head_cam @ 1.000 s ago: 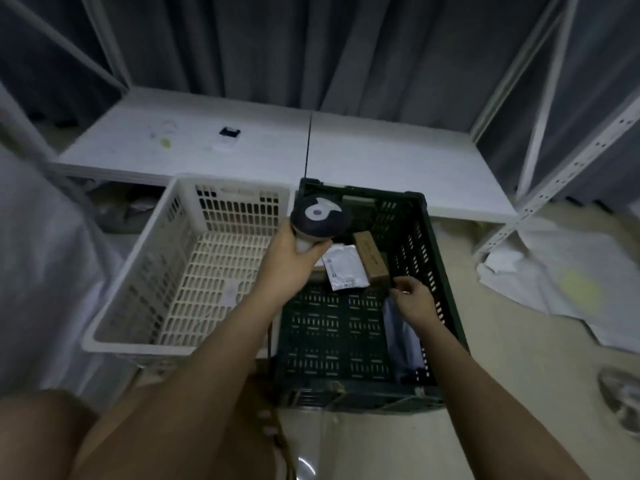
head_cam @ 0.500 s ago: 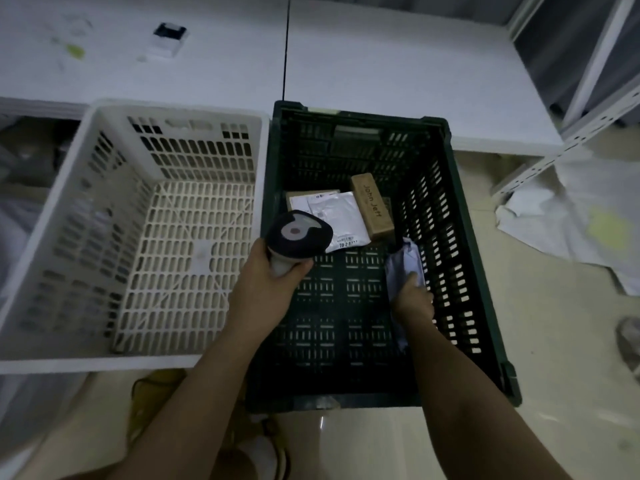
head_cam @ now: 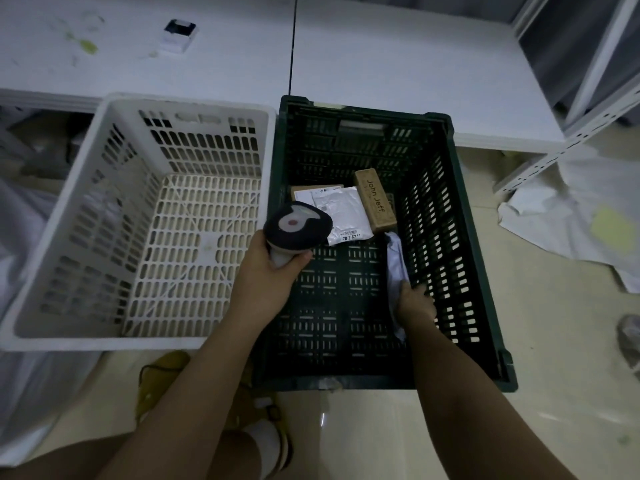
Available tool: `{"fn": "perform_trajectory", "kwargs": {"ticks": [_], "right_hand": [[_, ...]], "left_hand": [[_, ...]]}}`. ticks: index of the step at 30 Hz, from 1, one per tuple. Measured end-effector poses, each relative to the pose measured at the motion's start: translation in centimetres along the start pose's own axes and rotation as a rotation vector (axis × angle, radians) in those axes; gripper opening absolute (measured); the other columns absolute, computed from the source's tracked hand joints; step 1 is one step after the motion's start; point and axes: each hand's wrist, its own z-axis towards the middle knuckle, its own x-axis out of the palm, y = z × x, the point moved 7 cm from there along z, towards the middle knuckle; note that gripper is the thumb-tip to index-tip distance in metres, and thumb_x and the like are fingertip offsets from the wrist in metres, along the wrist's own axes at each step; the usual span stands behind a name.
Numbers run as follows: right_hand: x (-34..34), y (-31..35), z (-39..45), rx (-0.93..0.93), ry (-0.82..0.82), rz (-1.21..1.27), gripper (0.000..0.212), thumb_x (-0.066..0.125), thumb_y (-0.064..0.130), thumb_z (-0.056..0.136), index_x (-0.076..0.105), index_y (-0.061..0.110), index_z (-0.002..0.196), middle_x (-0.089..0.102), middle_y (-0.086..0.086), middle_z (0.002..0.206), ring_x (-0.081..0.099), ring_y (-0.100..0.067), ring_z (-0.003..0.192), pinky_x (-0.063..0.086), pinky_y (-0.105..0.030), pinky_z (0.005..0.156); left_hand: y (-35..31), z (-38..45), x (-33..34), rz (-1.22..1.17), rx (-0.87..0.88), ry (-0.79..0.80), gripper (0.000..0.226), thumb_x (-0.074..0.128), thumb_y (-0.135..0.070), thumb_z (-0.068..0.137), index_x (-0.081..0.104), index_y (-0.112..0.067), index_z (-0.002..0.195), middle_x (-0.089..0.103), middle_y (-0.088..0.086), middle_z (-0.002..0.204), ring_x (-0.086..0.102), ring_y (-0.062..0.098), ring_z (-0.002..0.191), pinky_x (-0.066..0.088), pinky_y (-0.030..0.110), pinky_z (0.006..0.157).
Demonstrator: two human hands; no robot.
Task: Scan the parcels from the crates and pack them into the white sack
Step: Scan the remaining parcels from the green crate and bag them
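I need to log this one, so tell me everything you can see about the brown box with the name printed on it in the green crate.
The brown box is a long, narrow block that looks like cardboard, with "John Jeff" printed in dark letters along its top face. It lies flat on the floor of the green crate, toward the far right corner, angled slightly. Its left side sits against a white mailer bag. Neither hand touches it.

Pale soft parcel [head_cam: 394, 261] partly behind right hand [head_cam: 415, 303]; label barcode [head_cam: 350, 236] unreadable.
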Motion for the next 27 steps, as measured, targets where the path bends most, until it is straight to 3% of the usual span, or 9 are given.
{"fn": "perform_trajectory", "kwargs": {"ticks": [3,6,9,12,15,17,20,23,27], "right_hand": [[1.2,0.2,-0.1,0.009,0.079,0.121,0.069,0.049,0.012,0.097,0.009,0.017,0.153,0.047,-0.018,0.142,0.05,-0.032,0.127,0.043,-0.039,0.097],[0.7,0.1,0.3,0.02,-0.004,0.114,0.066,0.051,0.012,0.095,0.015,0.014,0.15,0.051,-0.016,0.138,0.053,-0.031,0.124,0.044,-0.039,0.094],[-1.3,-0.3,0.2,0.045,-0.124,0.247,0.064,0.062,0.014,0.088,0.027,0.01,0.141,0.056,-0.019,0.129,0.056,-0.036,0.117,0.046,-0.04,0.089],[-3.9,-0.3,-1.9,-0.019,-0.248,0.688,0.051,0.071,0.019,0.083,0.045,0.007,0.126,0.063,-0.02,0.114,0.061,-0.037,0.104,0.043,-0.035,0.075],[-6.7,0.1,-6.5,-0.159,-0.39,1.128,0.029,0.073,0.01,0.08,0.058,0.016,0.105,0.066,-0.007,0.101,0.063,-0.021,0.091,0.043,-0.026,0.067],[-8.7,0.7,-10.2,-0.28,-0.462,1.336,0.026,0.072,0.006,0.081,0.062,0.02,0.101,0.068,0.001,0.097,0.063,-0.006,0.086,0.047,-0.02,0.071],[-11.4,2.6,-15.5,-0.446,-0.546,1.533,0.033,0.077,0.009,0.081,0.063,0.028,0.104,0.07,0.012,0.099,0.065,-0.001,0.094,0.051,-0.014,0.076],[-12.6,5.8,-19.1,-0.51,-0.52,1.688,0.048,0.078,0.01,0.081,0.06,0.018,0.125,0.069,0.011,0.11,0.066,-0.004,0.105,0.054,-0.017,0.084],[-11.3,11.4,-21.7,-0.481,-0.252,1.92,0.029,0.072,0.009,0.085,0.067,0.012,0.114,0.072,-0.003,0.11,0.068,-0.019,0.105,0.056,-0.032,0.089]], "left_hand": [[0.5,-0.4,-0.3,-0.004,-0.011,-0.002,0.045,0.075,-0.029,0.079,0.043,-0.053,0.096,0.05,-0.036,0.1,0.051,-0.017,0.09,0.048,0.024,0.086],[0.7,-0.3,-0.7,-0.02,-0.021,-0.013,0.044,0.076,-0.031,0.078,0.046,-0.049,0.105,0.052,-0.033,0.104,0.055,-0.003,0.1,0.051,0.038,0.094],[0.0,0.1,-1.1,-0.018,-0.006,-0.027,0.054,0.075,-0.033,0.078,0.046,-0.039,0.122,0.054,-0.026,0.109,0.056,0.007,0.108,0.05,0.042,0.095],[-1.1,0.3,-1.5,-0.043,0.004,-0.063,0.055,0.075,-0.032,0.079,0.047,-0.035,0.127,0.056,-0.022,0.112,0.056,0.01,0.11,0.05,0.044,0.095],[-2.5,0.2,-2.1,-0.092,0.01,-0.098,0.053,0.075,-0.027,0.08,0.049,-0.029,0.127,0.059,-0.017,0.115,0.057,0.012,0.112,0.049,0.042,0.098],[-3.3,-0.2,-2.8,-0.124,0.018,-0.139,0.053,0.075,-0.023,0.08,0.05,-0.024,0.127,0.059,-0.013,0.116,0.057,0.015,0.114,0.048,0.041,0.099],[-4.5,-1.2,-3.9,-0.162,0.029,-0.191,0.055,0.074,-0.019,0.082,0.05,-0.018,0.131,0.059,-0.001,0.123,0.057,0.02,0.114,0.047,0.046,0.1],[-5.5,-2.6,-5.6,-0.195,0.012,-0.232,0.058,0.072,-0.021,0.083,0.048,-0.014,0.136,0.058,0.007,0.129,0.057,0.025,0.115,0.047,0.048,0.1],[-6.7,-4.5,-8.2,-0.273,0.0,-0.26,0.063,0.071,-0.022,0.084,0.043,-0.016,0.14,0.053,0.005,0.137,0.053,0.022,0.122,0.044,0.044,0.104]]}}
